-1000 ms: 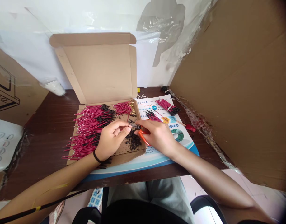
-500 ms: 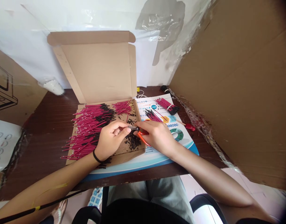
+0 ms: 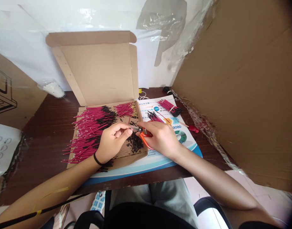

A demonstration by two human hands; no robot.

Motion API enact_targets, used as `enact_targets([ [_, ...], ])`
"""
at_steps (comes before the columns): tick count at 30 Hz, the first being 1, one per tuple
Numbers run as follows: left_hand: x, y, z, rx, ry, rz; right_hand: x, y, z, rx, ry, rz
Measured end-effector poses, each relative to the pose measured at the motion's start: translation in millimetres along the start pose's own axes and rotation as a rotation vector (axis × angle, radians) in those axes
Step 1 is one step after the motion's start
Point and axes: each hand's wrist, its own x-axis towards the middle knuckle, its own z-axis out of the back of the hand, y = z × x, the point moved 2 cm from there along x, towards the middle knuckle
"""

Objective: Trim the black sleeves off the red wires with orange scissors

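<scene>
Orange-handled scissors (image 3: 146,142) are in my right hand (image 3: 163,140), whose fingers wrap the loops; the blades point left. My left hand (image 3: 115,138) is closed in a pinch right at the blade tips. From its fingertips a thin red wire (image 3: 129,120) sticks up; its lower end is hidden. Both hands are over a shallow cardboard box (image 3: 120,154). Left of them, a wide pile of red wires with black sleeves (image 3: 90,122) fills the box. Black scraps (image 3: 136,144) lie below the scissors. A smaller group of red wires (image 3: 124,109) sits at the back.
The box's raised lid (image 3: 95,70) stands behind. On a printed sheet (image 3: 160,160) to the right are a banded wire bundle (image 3: 171,107) and loose wires (image 3: 155,116). A cup of white pieces (image 3: 54,89) leans back left. A large cardboard panel (image 3: 243,95) borders the right.
Both hands stay nearly in place at the scissors. The blades show a little more between the hands now, and the view has shifted slightly.
</scene>
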Motion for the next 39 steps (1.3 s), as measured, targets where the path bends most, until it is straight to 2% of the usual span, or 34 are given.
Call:
enact_targets([
  [8,0.1,1.7,-0.3,0.014,-0.003,0.006,-0.6,-0.7,-2.1,-0.033,0.042,0.015],
  [14,0.1,2.2,-0.5,-0.002,0.014,-0.003,-1.0,-0.9,-1.9,0.026,0.076,0.008],
  [24,0.4,0.9,-1.3,-0.028,0.041,-0.043,-0.9,1.1,-0.9,0.033,0.066,-0.003],
  [39,0.4,0.5,-1.9,0.025,0.041,-0.002,-0.9,-0.5,-1.1,-0.065,0.104,0.020],
])
